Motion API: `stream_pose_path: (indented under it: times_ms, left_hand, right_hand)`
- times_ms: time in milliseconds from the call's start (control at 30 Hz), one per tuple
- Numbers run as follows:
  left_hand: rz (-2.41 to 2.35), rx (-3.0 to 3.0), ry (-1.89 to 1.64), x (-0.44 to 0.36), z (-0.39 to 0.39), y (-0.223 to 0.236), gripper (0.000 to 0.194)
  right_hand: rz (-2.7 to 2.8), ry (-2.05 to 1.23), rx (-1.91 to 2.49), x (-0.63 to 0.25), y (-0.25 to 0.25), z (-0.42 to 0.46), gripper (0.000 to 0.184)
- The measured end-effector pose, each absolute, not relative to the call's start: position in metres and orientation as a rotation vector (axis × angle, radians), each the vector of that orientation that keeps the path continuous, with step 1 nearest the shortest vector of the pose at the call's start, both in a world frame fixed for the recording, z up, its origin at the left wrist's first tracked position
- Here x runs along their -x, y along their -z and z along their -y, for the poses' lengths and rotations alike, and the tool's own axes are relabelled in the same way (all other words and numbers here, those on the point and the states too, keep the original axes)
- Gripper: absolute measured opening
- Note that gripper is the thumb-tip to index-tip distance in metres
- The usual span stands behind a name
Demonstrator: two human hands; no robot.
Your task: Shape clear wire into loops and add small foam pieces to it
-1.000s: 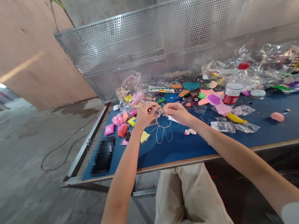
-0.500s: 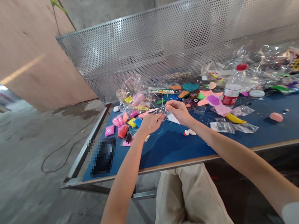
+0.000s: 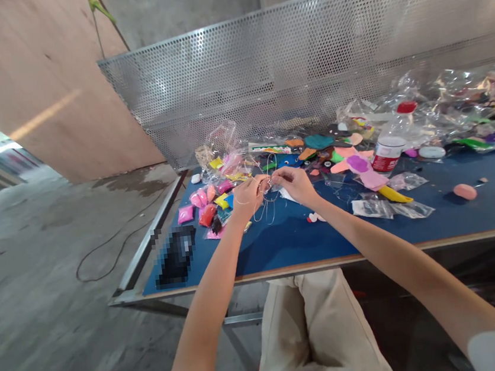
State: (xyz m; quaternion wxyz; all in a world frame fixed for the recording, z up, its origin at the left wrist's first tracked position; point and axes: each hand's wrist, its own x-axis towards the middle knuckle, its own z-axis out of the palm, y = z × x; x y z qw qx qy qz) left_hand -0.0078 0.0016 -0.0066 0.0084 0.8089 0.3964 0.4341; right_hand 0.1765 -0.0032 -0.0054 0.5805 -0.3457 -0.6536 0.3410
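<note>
Over the blue tabletop (image 3: 273,251), my two hands are close together around a looped, thin, pale string (image 3: 270,211). My left hand (image 3: 249,198) is closed on it, fingertips pinched. From the right, my right hand (image 3: 294,183) pinches it too, its fingertips almost meeting the left ones. Loops of the string stand up above the fingers and hang below them. Whether it is thread or wire I cannot tell. A white piece (image 3: 285,194) lies just under my right hand, partly covered. Small white and red bits (image 3: 314,218) rest by my right forearm.
Colourful clay packets (image 3: 208,215) lie to the left, near a dark pixelated object (image 3: 176,257). On the right stand a red-capped bottle (image 3: 387,154) and flat plastic bags (image 3: 373,208). A pink lump (image 3: 465,191) sits farther right. A perforated metal panel (image 3: 236,85) rises behind.
My left hand has gone from lying flatter with fingers stretched to a pinch on the string. Both hands are closer together, and the string's loops show more clearly. The view has shifted slightly.
</note>
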Motion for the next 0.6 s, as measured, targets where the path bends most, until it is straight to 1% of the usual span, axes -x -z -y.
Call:
stream_pose_path:
  times_ms: [133, 267, 367, 500, 600]
  left_hand:
    - [-1.254, -2.393, -1.295, -0.001, 0.002, 0.004, 0.028]
    - [-1.222, -2.276, -1.323, -0.009, 0.005, 0.002, 0.029]
    - [-1.103, -2.137, -1.317, -0.013, 0.008, 0.002, 0.037]
    - [-0.856, -1.874, -1.216, -0.018, 0.011, 0.006, 0.048]
    - [-0.806, -1.807, -1.192, -0.015, 0.008, 0.009, 0.052]
  right_hand:
    - [1.495, -0.704, 0.812, -0.175, 0.006, 0.006, 0.025]
    - [1.471, -0.643, 0.822, -0.173, 0.007, 0.008, 0.021]
    - [1.466, -0.564, 0.840, -0.171, 0.006, 0.012, 0.018]
    - [1.453, -0.455, 0.868, -0.167, 0.006, 0.020, 0.018]
    - [1.451, -0.485, 0.869, -0.166, 0.007, 0.020, 0.021]
